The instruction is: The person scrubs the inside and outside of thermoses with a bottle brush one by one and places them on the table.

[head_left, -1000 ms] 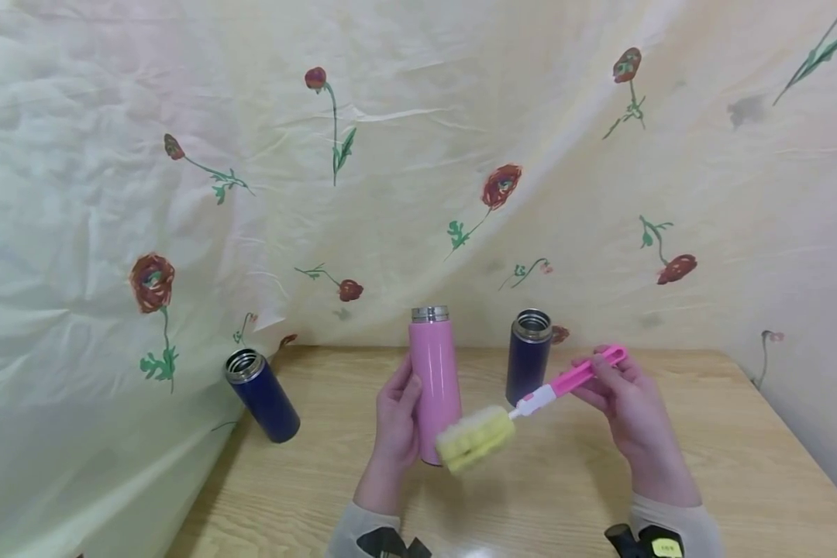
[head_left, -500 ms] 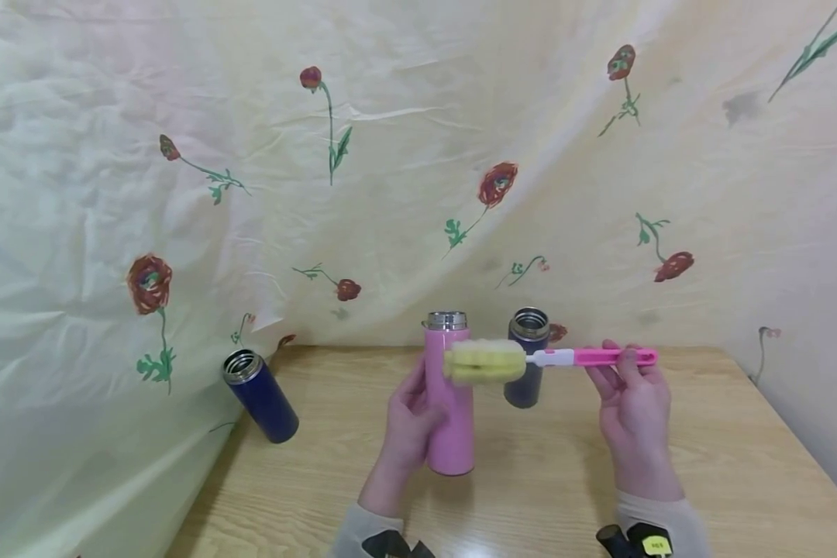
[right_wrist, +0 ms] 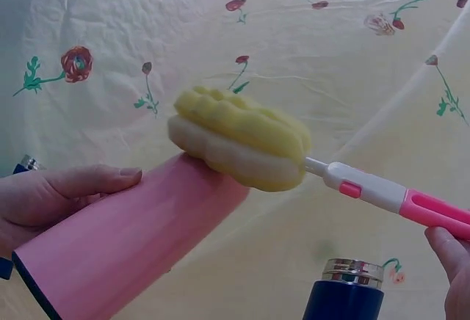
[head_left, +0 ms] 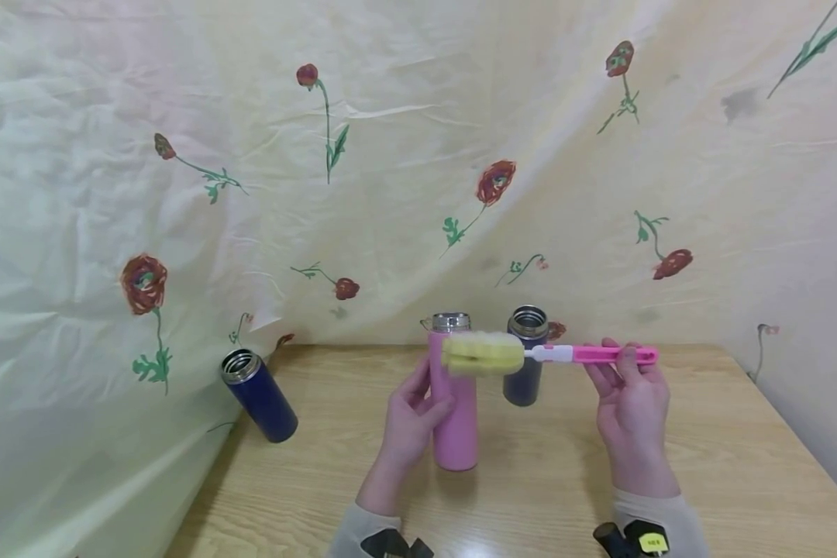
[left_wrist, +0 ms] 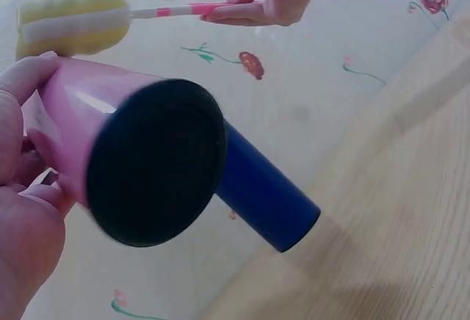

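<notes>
My left hand (head_left: 408,422) grips a pink thermos bottle (head_left: 455,426) by its side, lifted off the table with its steel mouth up. Its dark round base faces the camera in the left wrist view. Between thumb and fingers, my right hand (head_left: 635,411) holds a bottle brush (head_left: 603,355) by its pink handle, level and pointing left. The yellow and white sponge head (right_wrist: 239,144) lies against the pink bottle's upper side in the right wrist view. Behind the brush stands a dark blue bottle (head_left: 523,384) with an uncovered steel neck.
Another dark blue bottle (head_left: 263,399), uncovered too, stands near the left edge of the wooden table (head_left: 307,496). A flower-printed cloth (head_left: 390,194) hangs behind the table and along its left side.
The brush has risen and turned from slanting to level, its sponge moving from the pink bottle's foot to its upper part. The pink bottle has shifted slightly right.
</notes>
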`<state>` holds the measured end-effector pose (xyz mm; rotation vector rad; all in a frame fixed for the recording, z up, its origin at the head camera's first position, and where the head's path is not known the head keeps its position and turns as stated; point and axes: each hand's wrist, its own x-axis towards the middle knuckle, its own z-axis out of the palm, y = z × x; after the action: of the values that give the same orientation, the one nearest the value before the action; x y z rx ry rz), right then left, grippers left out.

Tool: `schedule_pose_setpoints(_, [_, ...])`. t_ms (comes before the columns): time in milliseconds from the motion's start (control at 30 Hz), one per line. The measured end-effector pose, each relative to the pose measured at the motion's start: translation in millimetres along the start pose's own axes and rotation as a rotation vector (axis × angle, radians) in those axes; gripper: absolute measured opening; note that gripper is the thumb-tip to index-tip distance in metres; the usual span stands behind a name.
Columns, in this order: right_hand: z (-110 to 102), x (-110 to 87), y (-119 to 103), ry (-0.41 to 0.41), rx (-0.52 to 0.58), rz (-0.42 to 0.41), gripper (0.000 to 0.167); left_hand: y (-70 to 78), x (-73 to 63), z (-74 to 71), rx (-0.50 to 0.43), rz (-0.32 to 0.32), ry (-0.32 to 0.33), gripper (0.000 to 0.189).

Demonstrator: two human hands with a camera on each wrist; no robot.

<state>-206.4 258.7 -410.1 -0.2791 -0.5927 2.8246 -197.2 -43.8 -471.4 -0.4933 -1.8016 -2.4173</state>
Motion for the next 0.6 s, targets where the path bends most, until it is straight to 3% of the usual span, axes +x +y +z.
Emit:
schedule_pose_setpoints(233, [1.5,-0.2,0.6,0.073,0.109,-0.007,0.013,-2.5,0.2,1.7,0.013,0.027,-0.02,0.08])
schedule_pose_setpoints(367, [2.4,0.0,2.5,0.084,0.108,-0.023,0.012,-2.2,-0.9,4.2,0.022,0.008,-0.01,0.079])
schedule_pose_setpoints(600, [3.1,-2.0,4.2,0.067,0.09,-0.034,0.014,0.1,-1.8,5.5,0.126,-0.049,0.056,0.081])
